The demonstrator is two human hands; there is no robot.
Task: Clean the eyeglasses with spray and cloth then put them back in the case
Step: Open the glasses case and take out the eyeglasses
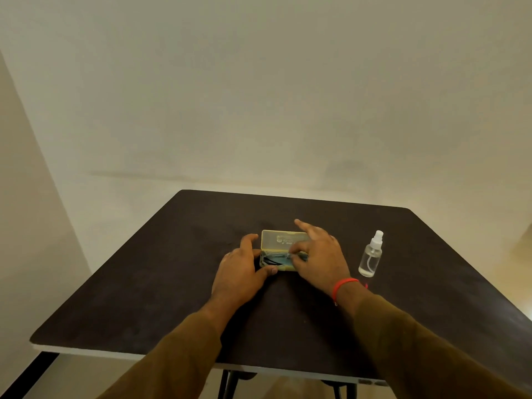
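1. Dark, matte table (161,283) fills the lower half of the view, set against a plain pale wall.
2. Brown sleeves (178,349) reach in from the near edge, both forearms angled toward the middle of the tabletop.
3. Left hand (240,269) rests on the table at the left end of the case, thumb against the near edge and fingers curved round the far corner, holding that end loosely.
4. Right hand (319,254) lies over the right part of the case; the forefinger stretches out past the lid, while the other fingers dip into the tray. Whether they pinch anything cannot be told. A red thread (344,285) circles this wrist.
5. Yellowish translucent case (280,240) sits mid-table, its long axis running left to right, the lid standing open on the far side.
6. Clear spray bottle (371,256) stands upright well to the right of the case, nozzle on top, touched by neither hand.
7. Eyeglasses (272,261) lie inside the tray, their dark arms running along the case's length, over something blue.
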